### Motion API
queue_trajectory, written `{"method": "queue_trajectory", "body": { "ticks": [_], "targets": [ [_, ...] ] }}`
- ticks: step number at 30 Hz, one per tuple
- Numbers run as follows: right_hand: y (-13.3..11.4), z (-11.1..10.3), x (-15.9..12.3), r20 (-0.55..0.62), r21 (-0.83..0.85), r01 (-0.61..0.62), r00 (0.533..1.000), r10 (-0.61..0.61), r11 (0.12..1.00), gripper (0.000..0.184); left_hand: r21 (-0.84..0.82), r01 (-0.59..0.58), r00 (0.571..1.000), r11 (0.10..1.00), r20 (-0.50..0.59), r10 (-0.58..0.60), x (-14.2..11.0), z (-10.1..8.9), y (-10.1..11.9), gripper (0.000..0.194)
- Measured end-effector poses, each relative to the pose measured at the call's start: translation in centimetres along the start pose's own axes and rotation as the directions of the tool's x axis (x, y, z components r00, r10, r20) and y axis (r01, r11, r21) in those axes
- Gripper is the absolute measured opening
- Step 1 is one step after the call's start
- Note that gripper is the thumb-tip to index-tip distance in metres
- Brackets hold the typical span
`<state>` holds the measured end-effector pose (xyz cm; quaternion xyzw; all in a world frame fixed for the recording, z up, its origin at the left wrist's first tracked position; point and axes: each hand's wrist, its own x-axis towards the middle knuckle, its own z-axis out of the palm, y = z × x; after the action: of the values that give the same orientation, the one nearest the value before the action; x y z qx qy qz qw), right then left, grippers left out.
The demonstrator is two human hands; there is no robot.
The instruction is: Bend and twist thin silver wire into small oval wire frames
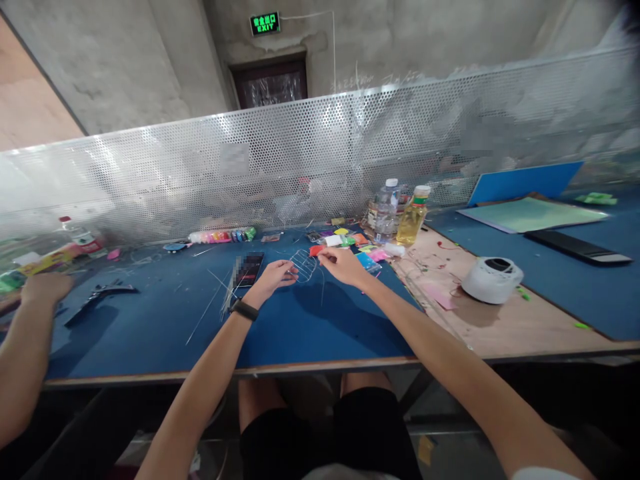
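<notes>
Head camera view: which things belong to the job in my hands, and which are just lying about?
Likely in the job: wire frame, in the left hand; red piece, at the right hand; perhaps loose wires.

Seemingly just lying about: dark phone, bottle of yellow liquid, white round object.

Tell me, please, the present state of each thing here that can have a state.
Left hand: holding the wire frame
Wire frame: bent into loops
Right hand: fingertips at the red piece, grip unclear
Wristband: fastened
Phone: lying flat
Clear bottle: upright, capped
Yellow bottle: upright, capped, containing liquid
Exit sign: lit
</notes>
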<state>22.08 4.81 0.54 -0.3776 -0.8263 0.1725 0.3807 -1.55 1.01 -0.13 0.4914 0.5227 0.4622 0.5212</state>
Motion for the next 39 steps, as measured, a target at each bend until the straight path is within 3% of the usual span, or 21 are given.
{"method": "queue_trajectory", "body": {
  "ticks": [6, 13, 21, 25, 29, 33, 37, 39],
  "targets": [
    [0.3, 1.0, -0.7, 0.224, -0.212, -0.012, 0.973, 0.06, 0.977, 0.031, 0.017, -0.015, 1.0, 1.0, 0.014, 0.015, -0.1, 0.0, 0.0, 0.029],
    [0.6, 2.0, -0.6, 0.188, -0.142, 0.003, 0.982, 0.024, 0.99, 0.028, 0.041, -0.104, 0.992, 0.994, 0.076, 0.101, -0.4, 0.7, 0.1, 0.035],
    [1.2, 2.7, -0.5, 0.189, -0.19, -0.013, 0.981, 0.049, 0.982, 0.025, 0.02, -0.172, 0.979, 0.985, 0.11, 0.169, -0.4, 0.9, 0.0, 0.034],
    [0.9, 1.9, -0.2, 0.094, -0.093, 0.002, 0.996, 0.007, 0.996, 0.033, -0.021, -0.157, 0.987, 0.987, 0.02, 0.157, -0.2, 0.7, 0.0, 0.03],
    [0.8, 1.1, 0.2, 0.004, 0.113, -0.09, 0.996, 0.091, 0.989, 0.035, -0.099, -0.143, 0.99, 0.985, -0.021, 0.142, 0.2, 0.5, -0.3, 0.024],
    [0.5, 0.3, 0.5, -0.168, 0.197, -0.146, 0.969, 0.18, 0.969, 0.04, -0.217, -0.146, 0.989, 0.965, -0.005, 0.148, 0.3, 0.5, -0.3, 0.019],
    [-0.4, -0.7, 0.5, -0.359, 0.179, -0.064, 0.925, 0.126, 0.982, 0.044, -0.315, -0.157, 0.986, 0.936, 0.0, 0.166, 0.2, 0.7, -0.1, 0.014],
    [-0.9, -0.9, 0.3, -0.396, 0.135, -0.013, 0.916, 0.066, 0.991, 0.045, -0.348, -0.169, 0.983, 0.922, 0.001, 0.181, 0.1, 0.8, 0.1, 0.014]
  ]
}}
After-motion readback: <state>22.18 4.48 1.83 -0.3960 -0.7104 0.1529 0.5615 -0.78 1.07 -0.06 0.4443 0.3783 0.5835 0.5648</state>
